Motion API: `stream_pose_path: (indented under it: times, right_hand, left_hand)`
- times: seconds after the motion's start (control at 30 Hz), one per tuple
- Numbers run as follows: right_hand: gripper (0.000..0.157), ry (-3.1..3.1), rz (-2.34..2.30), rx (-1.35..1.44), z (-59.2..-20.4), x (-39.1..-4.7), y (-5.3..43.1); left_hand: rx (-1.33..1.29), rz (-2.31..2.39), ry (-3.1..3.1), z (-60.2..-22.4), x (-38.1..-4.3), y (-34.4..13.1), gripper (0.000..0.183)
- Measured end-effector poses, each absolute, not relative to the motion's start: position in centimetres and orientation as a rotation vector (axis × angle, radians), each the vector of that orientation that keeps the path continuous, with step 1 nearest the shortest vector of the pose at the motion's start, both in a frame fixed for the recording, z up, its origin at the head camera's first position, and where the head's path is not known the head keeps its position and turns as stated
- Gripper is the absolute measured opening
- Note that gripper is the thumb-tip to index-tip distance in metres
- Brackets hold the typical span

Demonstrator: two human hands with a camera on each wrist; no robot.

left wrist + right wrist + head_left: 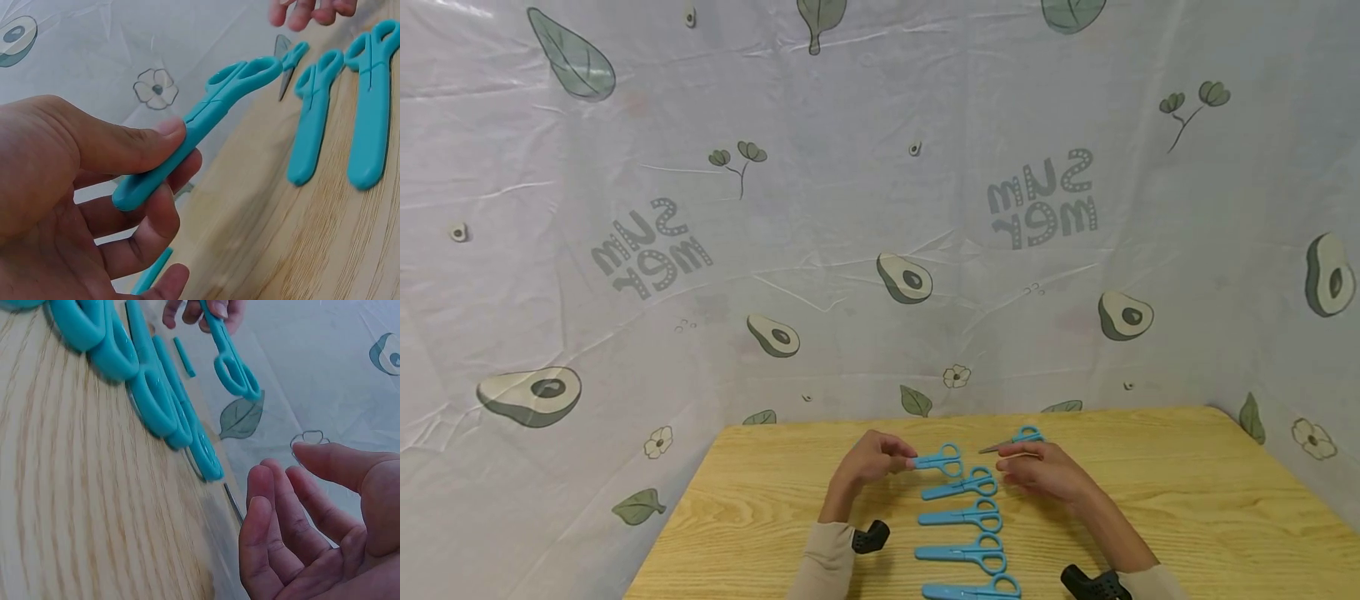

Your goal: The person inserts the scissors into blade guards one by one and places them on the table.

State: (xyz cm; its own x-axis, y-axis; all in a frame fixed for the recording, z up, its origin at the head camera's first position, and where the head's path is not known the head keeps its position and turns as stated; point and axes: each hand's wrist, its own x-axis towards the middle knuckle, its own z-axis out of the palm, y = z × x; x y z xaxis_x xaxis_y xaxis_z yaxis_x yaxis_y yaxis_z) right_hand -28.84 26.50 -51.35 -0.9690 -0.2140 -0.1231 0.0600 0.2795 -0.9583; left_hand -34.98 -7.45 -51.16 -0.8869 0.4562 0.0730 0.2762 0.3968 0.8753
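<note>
My left hand point(871, 457) pinches a pair of sheathed blue scissors point(209, 103) between thumb and fingers, around the covered blade end. Its handle loops point away from the hand, and the scissors are raised above the table in the left wrist view. My right hand point(1047, 472) holds nothing; its fingers are loosely bent, with the thumb apart from them in the right wrist view. Close behind it lies a small pair of scissors point(1027, 434) with blue handles and bare metal blades, its tip toward the left.
Several more sheathed blue scissors point(958, 517) lie in a column on the wooden table point(760, 500), handles to the right. A narrow blue piece point(152, 273) shows below the left hand. A printed sheet point(850, 208) hangs behind the table.
</note>
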Motion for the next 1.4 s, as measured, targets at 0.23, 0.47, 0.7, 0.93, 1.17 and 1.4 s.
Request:
stream_pose_path:
  times: [0.23, 0.47, 0.7, 0.93, 1.17, 1.4]
  right_hand:
    - [0.06, 2.308, -1.727, -0.127, -51.5, -28.2, 28.0]
    - [0.061, 2.275, -1.749, -0.103, -51.7, -27.7, 29.6]
    - [0.056, 2.256, -1.776, -0.101, -51.7, -27.1, 30.7]
    - [0.05, 2.259, -1.767, -0.087, -51.5, -26.6, 31.5]
    - [0.051, 2.238, -1.758, -0.127, -51.6, -26.1, 32.5]
    - [0.051, 2.256, -1.746, -0.093, -51.7, -26.0, 32.9]
  left_hand:
    - [0.627, 1.461, 2.509, -51.3, -34.9, -8.8, 0.013]
    - [0.62, 1.446, 2.528, -51.3, -34.8, -10.1, 0.015]
    - [0.608, 1.434, 2.538, -51.5, -34.7, -11.1, 0.013]
    - [0.62, 1.402, 2.562, -51.9, -34.6, -11.6, 0.014]
    - [0.651, 1.347, 2.612, -51.9, -34.4, -12.1, 0.008]
    - [0.674, 1.238, 2.723, -51.9, -34.4, -12.1, 0.006]
